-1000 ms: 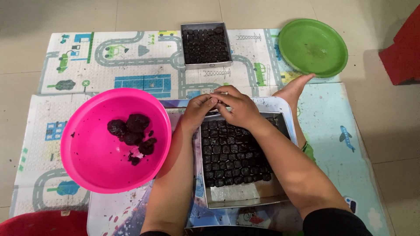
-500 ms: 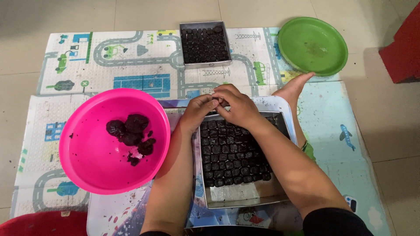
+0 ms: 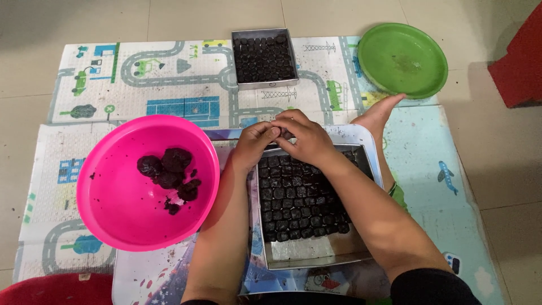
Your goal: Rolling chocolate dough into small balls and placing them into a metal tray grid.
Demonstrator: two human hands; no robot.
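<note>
A small dark lump [image 3: 286,134] is being pinched between the fingertips of both hands, right over the far edge of the metal tray [image 3: 316,257] in front of the person. The left hand [image 3: 255,142] and the right hand [image 3: 299,137] are meeting there with fingers curled together, clamped on the lump, so most of it is staying covered. The tray is sitting close, between the forearms, probably so each piece drops straight into the rows of dark pieces [image 3: 299,195] already packing most of it; its near strip is still lying bare. The pink bowl [image 3: 121,223] with larger dark clumps [image 3: 168,172] is resting just beside the left arm. A second filled tray [image 3: 265,57] and a green plate [image 3: 402,59] are lying farther off on the play mat [image 3: 169,85]. A foot [image 3: 375,116] is showing behind the right hand. Something red at the lower left is cut off.
</note>
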